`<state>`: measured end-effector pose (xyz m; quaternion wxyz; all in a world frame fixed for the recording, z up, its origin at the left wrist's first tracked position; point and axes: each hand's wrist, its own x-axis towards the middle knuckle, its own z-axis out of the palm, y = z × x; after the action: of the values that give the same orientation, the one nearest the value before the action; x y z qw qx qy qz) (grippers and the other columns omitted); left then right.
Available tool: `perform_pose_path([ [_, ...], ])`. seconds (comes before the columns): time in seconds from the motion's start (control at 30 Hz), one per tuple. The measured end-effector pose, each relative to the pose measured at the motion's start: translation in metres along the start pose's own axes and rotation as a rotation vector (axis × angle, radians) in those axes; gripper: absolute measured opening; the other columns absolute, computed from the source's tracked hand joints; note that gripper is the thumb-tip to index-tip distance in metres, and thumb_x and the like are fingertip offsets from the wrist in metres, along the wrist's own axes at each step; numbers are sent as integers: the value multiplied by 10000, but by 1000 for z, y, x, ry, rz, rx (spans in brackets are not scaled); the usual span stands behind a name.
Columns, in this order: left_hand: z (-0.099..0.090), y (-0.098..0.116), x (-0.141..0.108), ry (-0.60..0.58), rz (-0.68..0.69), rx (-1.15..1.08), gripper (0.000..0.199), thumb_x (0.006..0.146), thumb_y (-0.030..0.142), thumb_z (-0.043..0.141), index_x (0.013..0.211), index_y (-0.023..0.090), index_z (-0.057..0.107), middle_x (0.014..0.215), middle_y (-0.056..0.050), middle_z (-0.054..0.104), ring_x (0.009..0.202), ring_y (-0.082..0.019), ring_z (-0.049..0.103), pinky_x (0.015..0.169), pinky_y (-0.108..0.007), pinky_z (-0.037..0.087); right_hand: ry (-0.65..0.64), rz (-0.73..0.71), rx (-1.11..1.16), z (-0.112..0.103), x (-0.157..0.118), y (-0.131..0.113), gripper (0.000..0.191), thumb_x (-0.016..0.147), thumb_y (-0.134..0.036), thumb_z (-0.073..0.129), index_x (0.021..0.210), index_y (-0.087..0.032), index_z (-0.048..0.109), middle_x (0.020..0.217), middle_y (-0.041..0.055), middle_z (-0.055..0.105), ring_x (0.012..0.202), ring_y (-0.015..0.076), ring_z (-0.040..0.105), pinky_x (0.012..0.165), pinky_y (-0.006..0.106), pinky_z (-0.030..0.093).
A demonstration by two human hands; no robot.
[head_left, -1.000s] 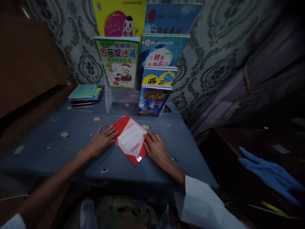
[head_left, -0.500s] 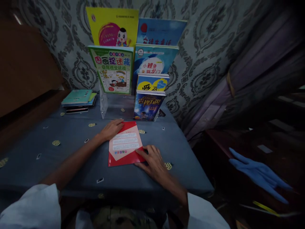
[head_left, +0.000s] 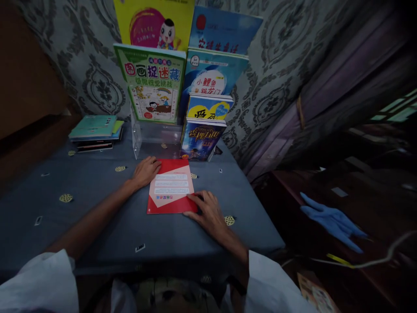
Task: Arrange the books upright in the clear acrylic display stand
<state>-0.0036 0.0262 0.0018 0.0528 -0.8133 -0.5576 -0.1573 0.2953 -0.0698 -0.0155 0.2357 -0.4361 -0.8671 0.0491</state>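
A thin red book (head_left: 171, 210) with a pale pink panel lies on the patterned grey-blue tablecloth (head_left: 107, 234), its printed side up and its lettering apparently upside down to me. At its far left corner, my left hand (head_left: 146, 171) is closed on the edge with bent fingers. My right hand (head_left: 208, 211) pinches the right edge near the close corner, index finger on top and thumb low at the side. Just beyond the book stands a clear acrylic rack (head_left: 156, 137). It holds a green picture book (head_left: 153, 87) on its left and a dark blue book (head_left: 202, 139) at its front right.
More upright books, among them a yellow one (head_left: 153, 21) and a light blue one (head_left: 216, 71), fill the rack. A small book stack (head_left: 94, 128) lies back left. Patterned wall covering rises behind. Right of the table are a purple curtain (head_left: 276, 113) and a blue glove (head_left: 332, 219).
The camera view has shifted, so the rack appears higher and larger. Both hands stay on the red book, which now lies slightly straighter and nearer the rack.
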Motion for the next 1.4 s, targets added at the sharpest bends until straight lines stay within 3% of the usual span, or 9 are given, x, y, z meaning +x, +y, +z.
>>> perform_pose_path([
  [0.17,-14,-1,-26,-1,91,-131,370,1026,301,382,1212,175,677,1205,-115,679,1098,-259,613,1002,-428,508,-6,-3,1,-2,2,-2,510,894,-567,666,1308,-270,657,1122,124,650,1048,306,603,884,473,526],
  [0.47,-46,50,-133,10,333,-202,381,1062,342,364,1212,209,687,1188,-85,714,1046,-218,674,935,-371,577,-24,3,0,-2,2,-3,530,916,-598,613,1336,-277,644,1148,132,643,1052,311,590,886,486,511],
  [0.57,-48,59,-152,33,361,-185,332,1051,314,425,1211,202,693,1178,-82,729,1034,-221,687,900,-357,593,-25,7,-14,1,2,-3,543,903,-608,625,1310,-250,661,1154,137,644,1047,309,594,881,474,511],
  [0.7,-49,57,-141,-44,302,-263,348,1058,342,402,1126,231,725,1123,-67,734,1001,-198,690,887,-351,584,-23,-3,-33,-2,-2,-6,528,916,-601,612,1276,-221,681,1150,147,654,1039,311,600,891,489,512],
  [0.87,-30,36,-93,-22,130,-264,414,1038,420,388,1245,200,672,1323,-123,658,1206,-258,625,1035,-433,510,-37,-18,-28,-19,10,-15,430,1008,-508,489,1321,-264,654,1288,145,641,1180,317,578,1001,524,473],
  [0.97,-11,24,-68,-37,-25,-234,522,1021,470,378,1389,150,565,1474,-159,550,1362,-299,520,1126,-485,434,-99,-79,31,-11,41,-20,485,1040,-438,413,1488,-271,496,1469,123,558,1344,301,503,1108,527,406],
  [1.1,7,17,-56,-88,-110,-177,565,1024,486,334,1451,155,501,1553,-152,473,1458,-288,420,1182,-495,361,-271,-187,138,28,100,-18,587,1039,-414,386,1573,-173,344,1595,133,430,1482,267,373,1205,478,314],
  [1.23,9,19,-57,-55,-112,-92,534,1026,427,314,1441,157,517,1557,-141,473,1467,-268,412,1187,-475,354,-306,-123,81,57,138,12,560,1032,-396,405,1536,-152,403,1610,129,404,1517,247,317,1243,471,239],
  [1.4,4,24,-57,-10,-82,-66,526,1024,396,309,1439,150,516,1522,-149,515,1438,-274,449,1168,-498,371,-201,9,22,48,133,67,523,1055,-393,344,1515,-159,434,1593,135,430,1496,244,364,1226,500,269],
])
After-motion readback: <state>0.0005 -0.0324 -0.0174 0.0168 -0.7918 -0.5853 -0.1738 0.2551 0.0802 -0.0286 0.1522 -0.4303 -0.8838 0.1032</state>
